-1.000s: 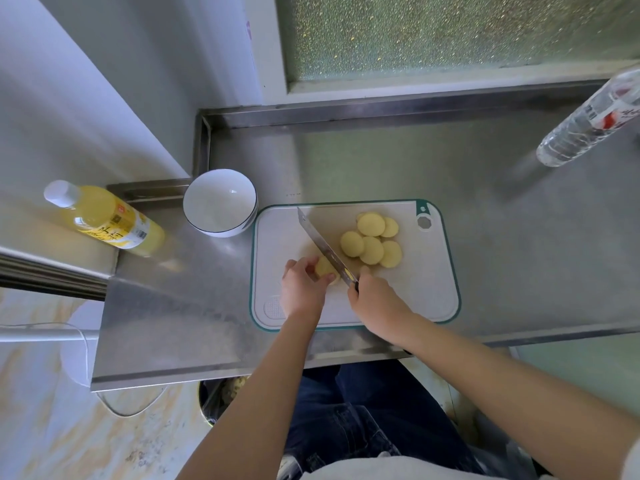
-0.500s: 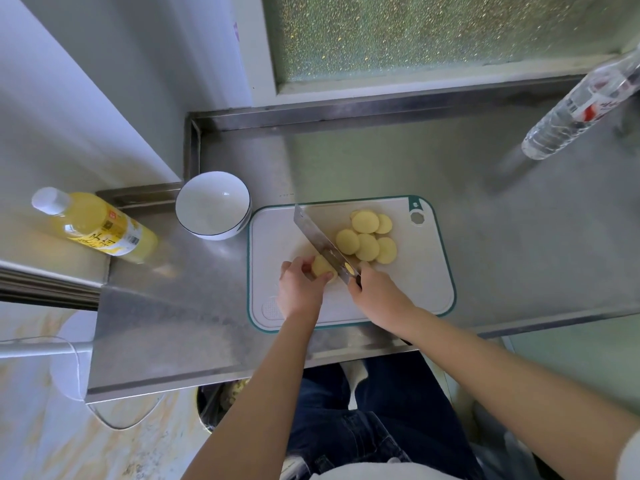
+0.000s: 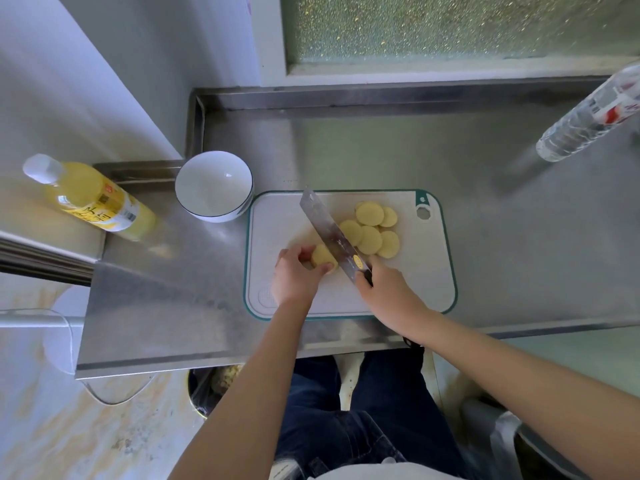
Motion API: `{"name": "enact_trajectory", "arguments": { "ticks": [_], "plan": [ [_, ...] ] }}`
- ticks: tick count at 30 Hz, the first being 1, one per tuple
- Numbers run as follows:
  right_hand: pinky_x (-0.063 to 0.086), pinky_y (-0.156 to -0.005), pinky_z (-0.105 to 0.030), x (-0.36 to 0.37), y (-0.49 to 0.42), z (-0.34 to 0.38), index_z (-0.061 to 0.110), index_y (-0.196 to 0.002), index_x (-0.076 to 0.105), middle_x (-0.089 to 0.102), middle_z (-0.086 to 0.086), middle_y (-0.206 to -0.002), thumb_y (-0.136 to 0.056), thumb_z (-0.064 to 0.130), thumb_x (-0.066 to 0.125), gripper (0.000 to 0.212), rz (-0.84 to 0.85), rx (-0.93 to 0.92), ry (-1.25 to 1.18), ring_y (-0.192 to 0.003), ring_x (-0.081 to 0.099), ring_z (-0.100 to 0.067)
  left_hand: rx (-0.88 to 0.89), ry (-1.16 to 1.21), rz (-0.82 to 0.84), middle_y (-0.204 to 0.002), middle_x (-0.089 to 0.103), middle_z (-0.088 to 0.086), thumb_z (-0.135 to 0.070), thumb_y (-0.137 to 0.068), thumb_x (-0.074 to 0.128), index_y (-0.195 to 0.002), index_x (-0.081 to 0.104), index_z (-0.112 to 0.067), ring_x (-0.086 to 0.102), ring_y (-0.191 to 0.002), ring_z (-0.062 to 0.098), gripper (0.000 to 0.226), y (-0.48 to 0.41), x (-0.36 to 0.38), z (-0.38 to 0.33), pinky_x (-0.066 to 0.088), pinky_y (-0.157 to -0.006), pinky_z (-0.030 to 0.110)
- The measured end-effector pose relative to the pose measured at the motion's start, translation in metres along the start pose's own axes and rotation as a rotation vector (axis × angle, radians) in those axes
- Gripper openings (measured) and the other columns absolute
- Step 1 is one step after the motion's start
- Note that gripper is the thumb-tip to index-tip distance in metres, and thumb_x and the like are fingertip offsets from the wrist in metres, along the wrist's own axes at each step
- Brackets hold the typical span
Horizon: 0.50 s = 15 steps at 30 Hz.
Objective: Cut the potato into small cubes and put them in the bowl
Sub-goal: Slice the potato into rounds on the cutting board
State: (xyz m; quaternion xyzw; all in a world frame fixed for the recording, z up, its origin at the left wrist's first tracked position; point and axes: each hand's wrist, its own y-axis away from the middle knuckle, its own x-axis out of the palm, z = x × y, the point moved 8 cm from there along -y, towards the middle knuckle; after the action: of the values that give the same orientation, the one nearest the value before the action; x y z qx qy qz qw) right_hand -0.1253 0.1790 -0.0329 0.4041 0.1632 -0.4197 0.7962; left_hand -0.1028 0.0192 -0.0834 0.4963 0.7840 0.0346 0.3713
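a white board (image 3: 277,220) with a green rim lies at the centre of the frame on a steel counter (image 3: 346,150). the left hand (image 3: 294,275) sits at the lower middle of the board, its fingers curled over the uncut end of the potato (image 3: 322,258) and thumb pressed against its near side, so the piece is pinned to the board. the right hand (image 3: 388,292), just to the right of it, is closed round the dark handle of a knife (image 3: 329,233). the broad blade runs from that hand up and to the left across the board, its flat side just right of the held piece; i cannot tell whether the edge touches the board. right of the blade, in the upper right part of the board, lie about six round slices (image 3: 370,233), overlapping one another, the nearest partly hidden by the blade.

a white bowl (image 3: 211,188) with a dark rim stands upright just off the board's upper left corner, with nothing in it. further left a yellow bottle (image 3: 93,199) with a white cap stands on a ledge. a clear bottle (image 3: 588,116) is at the upper right edge of the frame. a frosted window (image 3: 450,26) fills the top. below the counter's near edge, at the bottom of the frame, are dark jeans (image 3: 363,410) and part of a bin (image 3: 207,386).
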Motion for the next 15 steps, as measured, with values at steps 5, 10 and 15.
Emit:
{"name": "enact_trajectory", "arguments": {
  "ticks": [5, 10, 15],
  "plan": [
    [0.032, -0.052, -0.023, 0.003, 0.001, -0.001, 0.005, -0.091, 0.048, 0.054, -0.008, -0.077, -0.097, 0.022, 0.039, 0.020, 0.045, 0.012, 0.040, -0.062, 0.045, -0.017, -0.003, 0.019, -0.031, -0.104, 0.060, -0.004, -0.030, -0.074, 0.076, -0.106, 0.062, -0.022, 0.058, -0.089, 0.014, 0.036, 0.003, -0.002, 0.002, 0.043, -0.073, 0.025],
    [0.027, -0.047, -0.025, 0.007, -0.001, -0.002, 0.018, -0.070, 0.034, 0.042, 0.000, -0.065, -0.097, 0.022, 0.037, 0.028, 0.077, 0.048, 0.075, -0.054, 0.039, -0.012, -0.021, 0.068, -0.070, -0.103, 0.066, 0.000, -0.024, -0.080, 0.069, -0.100, 0.065, -0.019, 0.060, -0.087, 0.014, 0.021, 0.002, -0.003, 0.004, 0.045, -0.074, 0.024],
    [0.025, -0.045, -0.023, 0.010, -0.003, 0.002, 0.017, -0.070, 0.032, 0.039, 0.001, -0.064, -0.098, 0.020, 0.037, 0.028, 0.082, 0.071, 0.124, -0.053, 0.038, -0.012, -0.049, 0.080, -0.087, -0.100, 0.067, 0.002, -0.018, -0.079, 0.070, -0.097, 0.068, -0.016, 0.062, -0.089, 0.019, 0.018, 0.000, -0.002, 0.007, 0.048, -0.075, 0.026]
  ]
}}
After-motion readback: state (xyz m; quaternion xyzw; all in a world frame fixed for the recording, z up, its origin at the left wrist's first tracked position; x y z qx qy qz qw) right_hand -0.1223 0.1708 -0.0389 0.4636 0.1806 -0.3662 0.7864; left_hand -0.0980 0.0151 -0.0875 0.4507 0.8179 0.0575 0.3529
